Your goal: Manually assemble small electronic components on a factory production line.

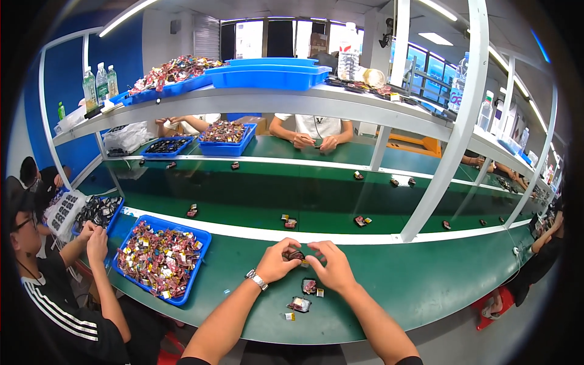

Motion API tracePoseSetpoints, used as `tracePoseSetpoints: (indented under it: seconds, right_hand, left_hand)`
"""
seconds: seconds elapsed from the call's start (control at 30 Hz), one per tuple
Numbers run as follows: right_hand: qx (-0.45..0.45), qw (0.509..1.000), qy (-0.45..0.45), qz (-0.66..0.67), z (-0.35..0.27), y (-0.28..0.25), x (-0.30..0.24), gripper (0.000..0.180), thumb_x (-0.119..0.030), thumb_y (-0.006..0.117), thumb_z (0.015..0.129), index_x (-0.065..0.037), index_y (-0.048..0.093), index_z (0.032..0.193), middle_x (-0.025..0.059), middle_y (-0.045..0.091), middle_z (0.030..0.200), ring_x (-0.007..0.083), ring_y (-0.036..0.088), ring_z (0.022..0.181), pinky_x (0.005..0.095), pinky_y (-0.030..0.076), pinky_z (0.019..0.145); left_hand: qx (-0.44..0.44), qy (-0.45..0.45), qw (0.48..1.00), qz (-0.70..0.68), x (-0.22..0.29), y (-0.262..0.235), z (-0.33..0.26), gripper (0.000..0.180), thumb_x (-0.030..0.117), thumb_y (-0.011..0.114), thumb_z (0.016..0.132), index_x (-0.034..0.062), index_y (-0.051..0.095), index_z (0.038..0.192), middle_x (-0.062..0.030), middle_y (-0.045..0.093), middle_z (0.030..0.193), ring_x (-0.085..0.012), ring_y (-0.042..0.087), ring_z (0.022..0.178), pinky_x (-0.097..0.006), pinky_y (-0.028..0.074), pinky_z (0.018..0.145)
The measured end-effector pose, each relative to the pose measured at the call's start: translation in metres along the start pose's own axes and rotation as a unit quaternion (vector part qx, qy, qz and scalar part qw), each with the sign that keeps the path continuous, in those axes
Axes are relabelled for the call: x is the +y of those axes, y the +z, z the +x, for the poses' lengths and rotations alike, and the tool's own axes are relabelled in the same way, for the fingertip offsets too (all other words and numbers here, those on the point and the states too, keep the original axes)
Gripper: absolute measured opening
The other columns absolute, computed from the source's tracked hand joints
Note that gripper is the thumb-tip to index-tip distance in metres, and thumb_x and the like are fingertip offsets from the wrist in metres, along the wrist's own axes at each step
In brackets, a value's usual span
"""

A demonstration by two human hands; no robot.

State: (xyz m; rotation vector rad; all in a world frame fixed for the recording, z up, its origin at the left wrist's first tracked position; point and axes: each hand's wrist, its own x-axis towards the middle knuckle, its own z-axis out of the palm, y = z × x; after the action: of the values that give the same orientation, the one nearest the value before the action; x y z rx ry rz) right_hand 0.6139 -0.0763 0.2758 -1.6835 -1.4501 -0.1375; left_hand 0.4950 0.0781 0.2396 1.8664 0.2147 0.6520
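Observation:
My left hand [277,263], with a metal watch at its wrist, is closed on a small black casing [294,254], largely hidden by the fingers. Close beside it, my right hand [332,267] has its thumb and forefinger curved apart, the thumb next to a tiny yellow-white piece at the casing's edge. Between my forearms on the green bench lie two small casings with red and silver parts, the upper casing [309,286] and the lower casing [299,304]. A small white-and-yellow piece [289,316] rests just below them.
A blue tray [207,243] heaped with small red, white and yellow parts stands to my left, near a co-worker's hands [94,240]. Behind a white rail [255,232], a green belt [243,207] carries scattered casings. A white post [444,158] rises at right under a loaded shelf.

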Motion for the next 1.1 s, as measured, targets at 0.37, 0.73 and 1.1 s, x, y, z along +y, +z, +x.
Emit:
tracePoseSetpoints:
  seconds: [0.37,0.73,1.1]
  right_hand:
    - [0.042,0.993,0.053,0.095,0.008,0.024,0.022,0.032,-0.006,0.074,0.08,-0.008,0.067,0.111,0.0077,0.064,0.099,0.0165,0.065,0.071,0.0275,0.055,0.064]
    - [0.0,0.98,-0.135,-0.149,0.011,0.013,0.025,0.03,-0.007,0.075,0.067,-0.013,0.069,0.096,0.0018,0.061,0.105,0.0211,0.061,0.088,0.0327,0.053,0.069]
    - [-0.033,0.978,-0.155,-0.132,0.012,0.013,0.026,0.02,-0.008,0.073,0.071,-0.009,0.064,0.09,0.0061,0.059,0.111,0.0264,0.058,0.101,0.0385,0.05,0.081]
  left_hand:
    - [-0.044,-0.16,0.949,-0.267,0.003,-0.004,0.002,0.042,0.003,0.054,0.096,-0.0001,0.045,0.137,-0.0157,0.064,0.116,-0.0207,0.064,0.106,-0.033,0.056,0.09]
    - [-0.008,-0.19,0.932,-0.309,-0.005,0.003,0.002,0.032,0.003,0.05,0.097,-0.0009,0.049,0.129,-0.0139,0.062,0.117,-0.0214,0.064,0.105,-0.035,0.057,0.091]
    - [0.001,-0.194,0.947,-0.257,-0.004,0.007,0.001,0.029,0.001,0.048,0.097,-0.0008,0.051,0.127,-0.0134,0.062,0.118,-0.0192,0.065,0.102,-0.033,0.058,0.09]
